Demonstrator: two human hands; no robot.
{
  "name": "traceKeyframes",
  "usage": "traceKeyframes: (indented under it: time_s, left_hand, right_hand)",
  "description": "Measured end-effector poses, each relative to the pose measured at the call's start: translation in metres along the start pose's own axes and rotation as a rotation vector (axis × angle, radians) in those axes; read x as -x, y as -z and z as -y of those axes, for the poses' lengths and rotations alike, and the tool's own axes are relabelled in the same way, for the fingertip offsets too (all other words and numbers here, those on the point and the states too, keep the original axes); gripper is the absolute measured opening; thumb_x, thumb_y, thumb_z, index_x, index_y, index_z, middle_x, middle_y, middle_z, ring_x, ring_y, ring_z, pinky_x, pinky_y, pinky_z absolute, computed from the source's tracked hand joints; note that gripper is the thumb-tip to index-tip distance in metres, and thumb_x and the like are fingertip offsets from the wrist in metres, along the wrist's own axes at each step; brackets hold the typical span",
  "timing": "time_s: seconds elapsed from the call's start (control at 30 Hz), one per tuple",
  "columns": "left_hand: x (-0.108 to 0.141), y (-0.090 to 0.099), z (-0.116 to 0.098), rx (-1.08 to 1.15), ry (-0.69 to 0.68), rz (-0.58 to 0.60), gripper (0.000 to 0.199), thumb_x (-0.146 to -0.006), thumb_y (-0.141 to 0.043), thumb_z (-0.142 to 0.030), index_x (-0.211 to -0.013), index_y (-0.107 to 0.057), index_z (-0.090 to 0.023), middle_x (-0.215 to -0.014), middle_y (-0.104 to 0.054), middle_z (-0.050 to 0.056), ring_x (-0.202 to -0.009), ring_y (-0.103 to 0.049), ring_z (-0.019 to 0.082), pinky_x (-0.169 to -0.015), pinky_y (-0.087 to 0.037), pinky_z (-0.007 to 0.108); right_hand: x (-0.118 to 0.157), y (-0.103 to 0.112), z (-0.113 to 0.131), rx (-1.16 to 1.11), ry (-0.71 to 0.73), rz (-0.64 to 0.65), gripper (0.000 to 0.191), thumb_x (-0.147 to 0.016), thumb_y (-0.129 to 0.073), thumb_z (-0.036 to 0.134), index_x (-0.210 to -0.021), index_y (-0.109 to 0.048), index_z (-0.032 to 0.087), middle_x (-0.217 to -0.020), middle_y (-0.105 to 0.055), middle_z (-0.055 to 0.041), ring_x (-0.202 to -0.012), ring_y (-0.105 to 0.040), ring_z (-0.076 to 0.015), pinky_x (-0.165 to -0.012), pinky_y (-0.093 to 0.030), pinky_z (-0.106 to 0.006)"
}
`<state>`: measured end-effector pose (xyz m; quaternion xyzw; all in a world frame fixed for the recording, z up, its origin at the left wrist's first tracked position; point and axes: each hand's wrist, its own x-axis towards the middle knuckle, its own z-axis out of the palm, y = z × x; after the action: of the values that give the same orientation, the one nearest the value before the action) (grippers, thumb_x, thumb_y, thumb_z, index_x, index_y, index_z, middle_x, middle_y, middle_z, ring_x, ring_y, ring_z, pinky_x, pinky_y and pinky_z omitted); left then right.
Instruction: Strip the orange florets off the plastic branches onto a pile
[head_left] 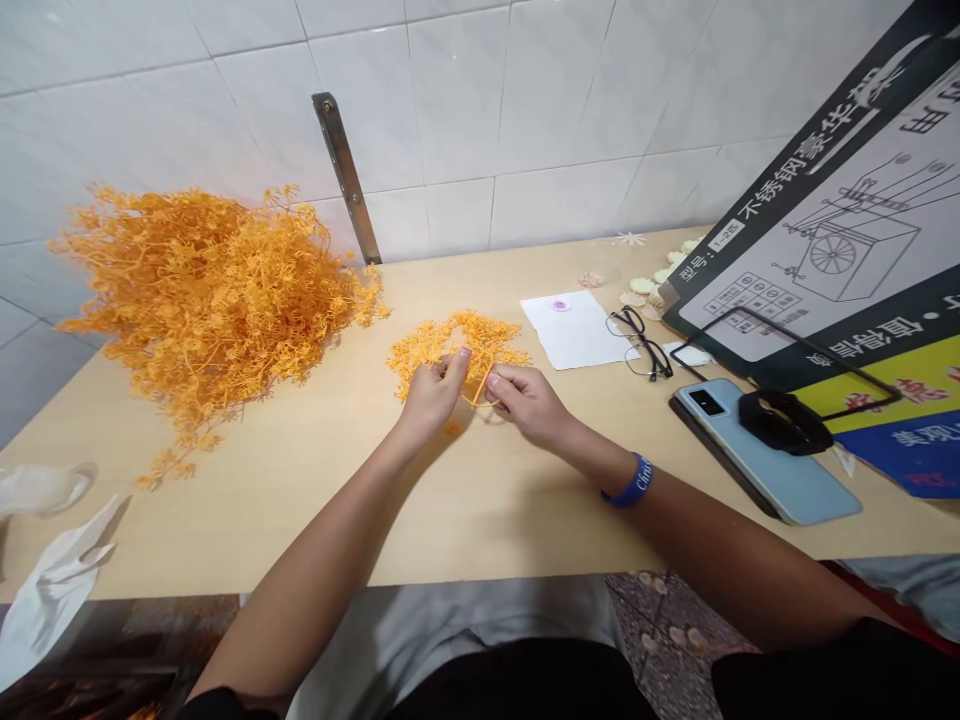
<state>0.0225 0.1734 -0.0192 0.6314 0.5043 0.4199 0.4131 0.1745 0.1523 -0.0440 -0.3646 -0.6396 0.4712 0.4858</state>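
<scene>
My left hand point(437, 390) is closed in a pinch, thumb on top, on a thin orange flower stem point(480, 398). Opposite it, my right hand point(527, 400) pinches the same stem, which bends between the two hands. Just beyond my fingers lies a small heap of orange dried flower sprigs point(472, 330) on the table. A much larger bunch of orange dried flowers point(217, 280) stands to the left, against the wall. The stem's ends inside my fingers are hidden.
White paper point(574, 345) with a small purple-marked piece lies to the right, next to black-framed glasses point(643, 343). A light blue phone point(780, 470) and a black strap-like item point(786, 420) are nearer. A printed cardboard box point(847, 230) leans at right. White tissue point(56, 570) hangs at the left edge.
</scene>
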Motion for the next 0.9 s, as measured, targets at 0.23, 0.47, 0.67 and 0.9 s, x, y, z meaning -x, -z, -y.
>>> traceKeyframes:
  time_s: [0.23, 0.47, 0.67, 0.9]
  left_hand:
    - [0.005, 0.001, -0.003, 0.089, -0.038, 0.076, 0.037, -0.086, -0.054, -0.041, -0.058, -0.046, -0.018, -0.056, -0.041, -0.004, -0.055, -0.038, 0.008, -0.054, -0.031, 0.023]
    - [0.007, -0.001, -0.009, 0.351, 0.168, 0.220, 0.048, -0.078, -0.061, -0.059, -0.059, -0.042, -0.019, -0.049, -0.033, -0.006, -0.044, -0.025, 0.005, -0.044, -0.018, 0.022]
    - [-0.001, 0.007, -0.003, 0.344, 0.183, 0.134, 0.036, -0.085, -0.057, -0.046, -0.063, -0.050, -0.017, -0.047, -0.028, -0.008, -0.041, -0.023, 0.005, -0.043, -0.020, 0.020]
    - [-0.006, 0.016, 0.009, -0.086, -0.222, 0.015, 0.024, -0.082, -0.049, -0.017, -0.093, -0.070, -0.020, -0.115, -0.069, 0.006, -0.112, -0.060, 0.020, -0.100, -0.045, 0.034]
  right_hand:
    - [-0.001, -0.002, -0.005, -0.031, -0.106, 0.066, 0.043, -0.084, -0.059, 0.056, -0.067, -0.045, 0.019, -0.059, -0.042, 0.0047, -0.049, -0.041, -0.0074, -0.044, -0.035, -0.021]
    - [-0.003, 0.001, -0.007, -0.066, -0.095, 0.032, 0.046, -0.085, -0.059, 0.057, -0.064, -0.049, 0.017, -0.055, -0.045, 0.0036, -0.048, -0.041, -0.0076, -0.044, -0.033, -0.021]
    - [-0.005, 0.005, 0.003, -0.431, -0.191, 0.076, 0.040, -0.079, -0.070, 0.047, -0.062, -0.049, 0.017, -0.058, -0.051, 0.0023, -0.047, -0.044, -0.0079, -0.041, -0.033, -0.022]
    - [-0.006, 0.008, 0.003, -0.519, -0.289, 0.030, 0.029, -0.075, -0.074, 0.042, -0.076, -0.060, 0.016, -0.067, -0.056, 0.0014, -0.049, -0.047, -0.0072, -0.044, -0.038, -0.022]
